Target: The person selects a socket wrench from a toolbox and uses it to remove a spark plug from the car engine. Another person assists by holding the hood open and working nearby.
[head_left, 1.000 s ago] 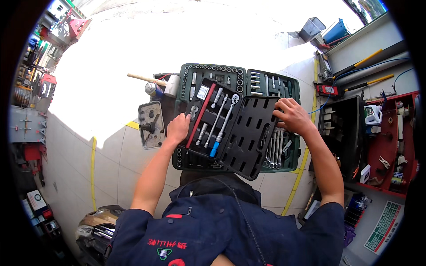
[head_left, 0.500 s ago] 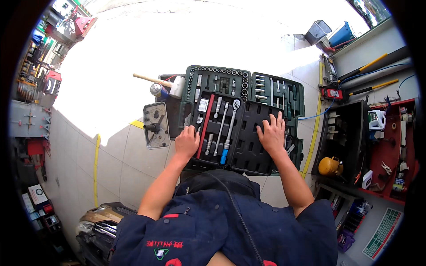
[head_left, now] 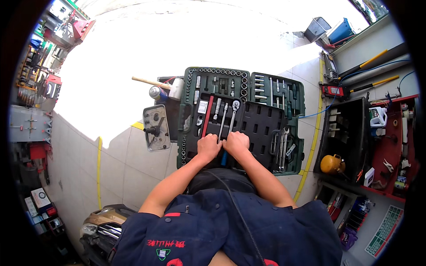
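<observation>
Black case [head_left: 251,133]: one, lying open flat at the centre of my clock, on top of the green case.
Left hand [head_left: 208,146]: one, at eight o'clock, fingers curled in narrow over the lower end of the slim silver bar [head_left: 223,122]; I cannot tell whether it grips it.
Right hand [head_left: 236,144]: one, at six o'clock, just beside the left, curled over the shaft of the ratchet wrench; from where I watch, its grip is hidden.
Ratchet wrench [head_left: 233,115]: one, its head at twelve o'clock and its blue handle showing below the hands, toward seven.
Bars in the black case: I count three; one red bar [head_left: 207,116] at ten o'clock, one short silver bar [head_left: 217,108] at eleven, plus the slim one.
Green case [head_left: 298,142]: one, open in two halves, sockets along its twelve o'clock edge.
Spanners [head_left: 280,150]: several, between three and four o'clock, too bunched for me to count.
Ten o'clock: one mallet [head_left: 176,88], one spray can [head_left: 156,93].
Nine o'clock: one metal pan [head_left: 165,128].
One o'clock: two buckets [head_left: 317,29], grey and blue.
</observation>
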Tool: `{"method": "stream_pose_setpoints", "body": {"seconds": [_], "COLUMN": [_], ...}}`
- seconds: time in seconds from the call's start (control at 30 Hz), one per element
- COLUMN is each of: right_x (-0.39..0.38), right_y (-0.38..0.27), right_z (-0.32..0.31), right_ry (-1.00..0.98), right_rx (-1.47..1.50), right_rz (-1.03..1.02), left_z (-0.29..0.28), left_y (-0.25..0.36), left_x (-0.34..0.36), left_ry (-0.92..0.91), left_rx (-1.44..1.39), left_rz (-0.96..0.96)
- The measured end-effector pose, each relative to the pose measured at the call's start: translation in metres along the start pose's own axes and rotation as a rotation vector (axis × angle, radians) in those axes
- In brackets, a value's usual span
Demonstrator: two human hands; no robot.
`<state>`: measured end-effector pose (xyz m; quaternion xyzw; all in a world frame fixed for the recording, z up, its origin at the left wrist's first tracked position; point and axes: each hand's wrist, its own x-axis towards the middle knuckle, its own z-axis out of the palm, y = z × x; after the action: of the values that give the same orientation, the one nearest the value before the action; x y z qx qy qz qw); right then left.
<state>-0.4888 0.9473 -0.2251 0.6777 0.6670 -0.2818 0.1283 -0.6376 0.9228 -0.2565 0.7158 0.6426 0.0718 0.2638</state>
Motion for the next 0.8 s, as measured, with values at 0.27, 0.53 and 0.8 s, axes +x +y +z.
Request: {"method": "stream_pose_setpoints", "body": {"seconds": [0.27, 0.53, 0.8], "right_x": [0.016, 0.016, 0.019], "right_y": [0.002, 0.007, 0.011], "right_z": [-0.005, -0.017, -0.016], "right_ry": [-0.064, -0.103, -0.117], "right_rx": [0.035, 0.119, 0.155], "right_rz": [0.046, 0.077, 0.087], "left_z": [0.002, 0.009, 0.008], "left_y": [0.002, 0.002, 0.003], "left_x": [0.002, 0.002, 0.003], "left_ry": [-0.009, 0.039, 0.051], "left_rx": [-0.001, -0.003, 0.018], "left_rz": [-0.049, -0.044, -0.034]}}
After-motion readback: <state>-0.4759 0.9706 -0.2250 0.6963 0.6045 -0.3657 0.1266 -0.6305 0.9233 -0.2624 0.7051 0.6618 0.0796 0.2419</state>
